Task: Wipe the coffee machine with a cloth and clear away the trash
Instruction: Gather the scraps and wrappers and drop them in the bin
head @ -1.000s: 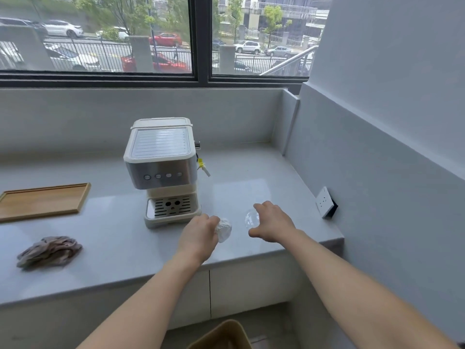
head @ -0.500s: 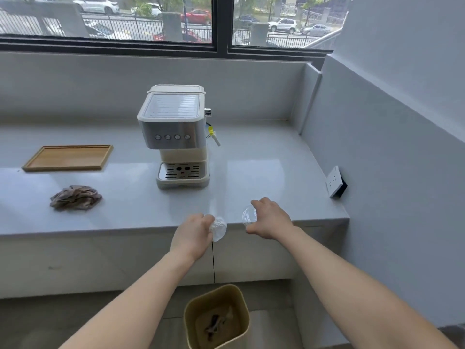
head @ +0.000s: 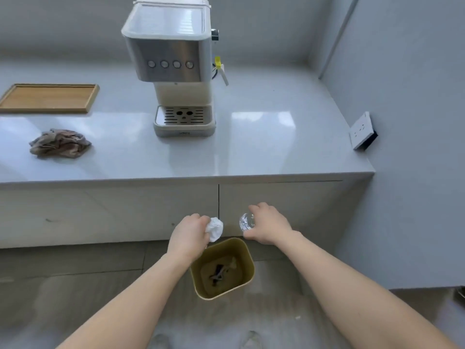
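Trash bin (head: 247, 273) sits on the floor below both hands: left hand (head: 187, 236) grips a white paper wad (head: 215, 229), right hand (head: 270, 229) grips a clear plastic piece (head: 246, 221)

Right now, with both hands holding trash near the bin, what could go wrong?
The clear plastic piece in the right hand hangs behind the bin's far rim, so if dropped now it may land on the floor. The white paper wad in the left hand is barely over the rim and could also miss.
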A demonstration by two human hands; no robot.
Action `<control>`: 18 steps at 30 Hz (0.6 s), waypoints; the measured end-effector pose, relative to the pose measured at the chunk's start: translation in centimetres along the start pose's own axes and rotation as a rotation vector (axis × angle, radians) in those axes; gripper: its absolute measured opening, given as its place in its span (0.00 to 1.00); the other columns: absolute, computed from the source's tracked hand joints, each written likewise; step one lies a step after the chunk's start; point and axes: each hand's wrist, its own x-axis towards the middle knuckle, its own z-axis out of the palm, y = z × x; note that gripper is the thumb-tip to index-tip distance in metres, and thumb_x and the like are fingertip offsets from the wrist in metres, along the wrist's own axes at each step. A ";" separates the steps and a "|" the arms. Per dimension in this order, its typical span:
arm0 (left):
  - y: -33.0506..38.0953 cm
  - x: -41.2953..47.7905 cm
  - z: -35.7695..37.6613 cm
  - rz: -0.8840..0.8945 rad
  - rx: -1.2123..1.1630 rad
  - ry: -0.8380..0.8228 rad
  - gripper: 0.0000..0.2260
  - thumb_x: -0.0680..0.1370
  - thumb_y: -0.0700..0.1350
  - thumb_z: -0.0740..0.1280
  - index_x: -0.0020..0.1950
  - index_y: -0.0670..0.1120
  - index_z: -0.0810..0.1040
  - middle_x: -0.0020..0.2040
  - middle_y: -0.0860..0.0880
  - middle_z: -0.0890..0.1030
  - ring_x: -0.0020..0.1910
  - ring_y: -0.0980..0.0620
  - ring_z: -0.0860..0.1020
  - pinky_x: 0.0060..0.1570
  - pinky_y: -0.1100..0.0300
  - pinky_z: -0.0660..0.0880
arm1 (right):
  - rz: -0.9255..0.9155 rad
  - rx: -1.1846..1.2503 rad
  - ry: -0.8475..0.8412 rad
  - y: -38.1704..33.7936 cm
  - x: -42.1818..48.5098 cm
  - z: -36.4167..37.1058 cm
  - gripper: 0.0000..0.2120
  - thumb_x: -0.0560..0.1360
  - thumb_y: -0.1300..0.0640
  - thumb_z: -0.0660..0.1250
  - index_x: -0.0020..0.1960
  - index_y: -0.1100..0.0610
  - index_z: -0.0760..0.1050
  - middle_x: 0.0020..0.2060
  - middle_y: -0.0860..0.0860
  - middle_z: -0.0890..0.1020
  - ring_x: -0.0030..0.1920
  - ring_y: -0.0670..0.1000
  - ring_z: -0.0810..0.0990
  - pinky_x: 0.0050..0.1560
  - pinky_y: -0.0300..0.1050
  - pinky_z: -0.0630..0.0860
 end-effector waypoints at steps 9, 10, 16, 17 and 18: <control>-7.1 1.1 8.9 -0.040 0.053 -0.123 0.12 0.76 0.39 0.61 0.57 0.45 0.77 0.47 0.47 0.77 0.48 0.46 0.74 0.44 0.53 0.74 | 0.082 0.051 -0.112 0.0 4.4 11.8 0.29 0.63 0.41 0.66 0.61 0.51 0.72 0.52 0.50 0.74 0.56 0.56 0.74 0.47 0.49 0.76; -7.7 1.4 10.1 -0.041 0.056 -0.137 0.11 0.75 0.39 0.62 0.56 0.45 0.77 0.47 0.47 0.77 0.48 0.46 0.74 0.44 0.53 0.74 | 0.092 0.056 -0.128 0.3 5.0 13.2 0.29 0.63 0.41 0.66 0.62 0.51 0.72 0.53 0.50 0.74 0.57 0.56 0.74 0.47 0.49 0.76; -11.2 2.7 17.5 -0.043 0.050 -0.182 0.12 0.75 0.39 0.63 0.57 0.45 0.78 0.45 0.48 0.75 0.45 0.47 0.73 0.39 0.55 0.71 | 0.120 0.048 -0.188 2.1 7.7 21.2 0.33 0.63 0.40 0.66 0.66 0.50 0.70 0.60 0.52 0.74 0.59 0.56 0.72 0.46 0.49 0.74; -11.7 2.9 18.8 -0.037 0.048 -0.182 0.12 0.76 0.39 0.63 0.58 0.46 0.78 0.45 0.48 0.75 0.45 0.47 0.73 0.39 0.56 0.70 | 0.118 0.049 -0.191 2.4 8.1 22.5 0.34 0.63 0.39 0.66 0.67 0.50 0.70 0.61 0.52 0.74 0.60 0.56 0.72 0.47 0.49 0.74; -12.1 3.2 20.1 -0.032 0.049 -0.182 0.13 0.76 0.40 0.63 0.59 0.46 0.78 0.47 0.48 0.76 0.46 0.48 0.74 0.39 0.56 0.70 | 0.115 0.050 -0.194 2.8 8.6 23.8 0.35 0.63 0.39 0.66 0.68 0.50 0.69 0.63 0.52 0.74 0.61 0.57 0.72 0.48 0.50 0.75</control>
